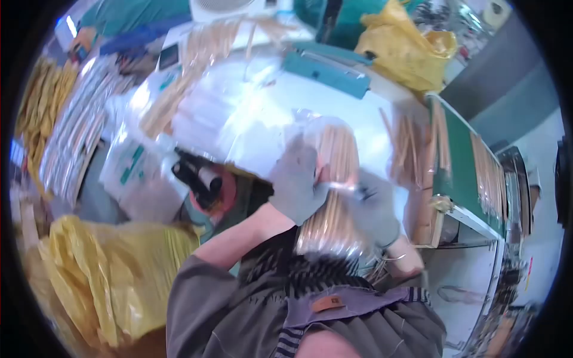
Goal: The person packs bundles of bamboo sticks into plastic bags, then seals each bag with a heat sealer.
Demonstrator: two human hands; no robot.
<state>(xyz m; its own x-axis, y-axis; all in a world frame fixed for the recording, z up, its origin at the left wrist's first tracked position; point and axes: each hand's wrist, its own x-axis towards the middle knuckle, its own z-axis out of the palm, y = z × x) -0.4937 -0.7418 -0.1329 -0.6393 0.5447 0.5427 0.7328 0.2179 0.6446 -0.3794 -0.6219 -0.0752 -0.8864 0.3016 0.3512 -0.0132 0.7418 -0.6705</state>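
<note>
Bundle of wooden sticks [339, 150] in clear plastic: lies between the two hands, long axis running away from the person. Far end on the white bench [371, 110]; near end close to the waist of the apron.

Grip, left hand [298, 182], grey glove: closed on the bundle's left side, about mid-length. Grip, right hand [375, 209], grey glove: against the right side, slightly nearer the person. Fingers motion-blurred; cannot tell how far this hand is closed. A small shiny patch between the hands is too blurred to identify.

Containers: yellow bag [116, 277] at lower left, contents hidden; second yellow bag [403, 51] past the far right of the bench. Green tray [464, 170] at right, pale rim, sticks lying across it. Loose sticks [408, 149] between bundle and tray. Clear bags with green print [132, 170] at left.

Edges and room: pale surface, strong glare, extends from the bundle's far end toward a teal device [327, 70]. Black-handled tool [200, 178] left of the left hand, apart from it. Right hand has the tray's near corner beyond its outer side.
</note>
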